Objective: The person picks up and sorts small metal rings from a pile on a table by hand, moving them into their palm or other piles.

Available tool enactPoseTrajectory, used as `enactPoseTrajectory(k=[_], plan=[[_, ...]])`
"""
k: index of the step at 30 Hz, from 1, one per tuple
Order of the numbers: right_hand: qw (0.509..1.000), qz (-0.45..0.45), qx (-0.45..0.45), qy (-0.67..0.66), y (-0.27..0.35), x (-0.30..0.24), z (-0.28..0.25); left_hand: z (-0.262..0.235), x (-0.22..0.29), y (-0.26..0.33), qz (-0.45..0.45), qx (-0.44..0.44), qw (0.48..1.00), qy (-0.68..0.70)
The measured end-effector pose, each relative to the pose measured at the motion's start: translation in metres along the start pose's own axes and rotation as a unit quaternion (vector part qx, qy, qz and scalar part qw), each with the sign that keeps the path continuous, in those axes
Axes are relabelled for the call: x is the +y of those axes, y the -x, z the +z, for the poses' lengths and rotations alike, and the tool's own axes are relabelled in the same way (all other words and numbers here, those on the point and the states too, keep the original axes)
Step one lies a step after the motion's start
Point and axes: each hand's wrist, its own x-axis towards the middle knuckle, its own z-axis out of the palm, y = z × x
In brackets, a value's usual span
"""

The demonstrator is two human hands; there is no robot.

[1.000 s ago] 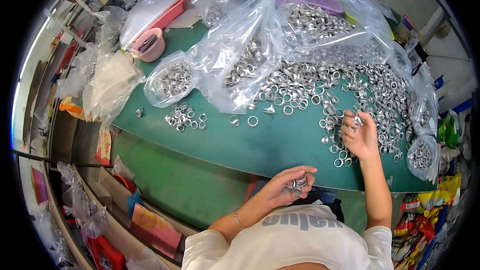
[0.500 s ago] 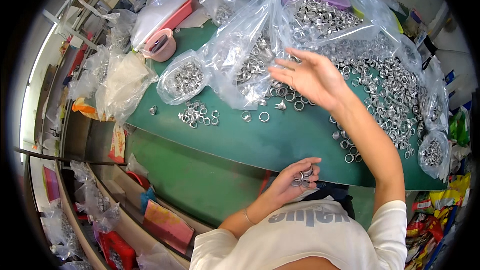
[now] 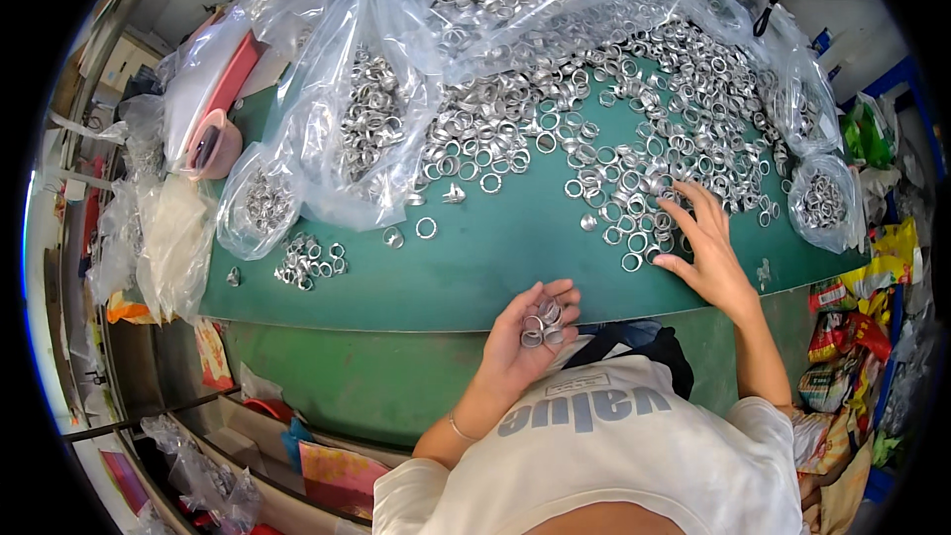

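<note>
Silvery metal rings [image 3: 684, 139] overlap, some flat, some tilted, across the bench [image 3: 475, 272], thickest toward its right edge; a small cluster lies by its near left corner. Several sit in the curled left hand [image 3: 520, 327].

Cups a few rings [image 3: 541, 325] in the left hand [image 3: 513, 337], near the front edge of the table [image 3: 475, 282]. Holds the right hand [image 3: 708, 253], with parted fingers, at the near side of the loose pile [image 3: 684, 144]. Has clear bags [image 3: 317, 154] around it and a small heap [image 3: 309, 263] farther left.
</note>
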Motion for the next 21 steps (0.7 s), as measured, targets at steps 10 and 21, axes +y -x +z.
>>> enactPoseTrajectory(k=[10,21], plan=[[0.991,0.010,0.126,0.049,-0.009,0.028,0.028,-0.028,-0.005,-0.015,-0.042,-0.147,0.988,-0.006],[0.982,-0.121,0.142,0.020,-0.025,0.005,0.032,0.013,-0.010,-0.023,0.133,-0.006,0.949,-0.285]])
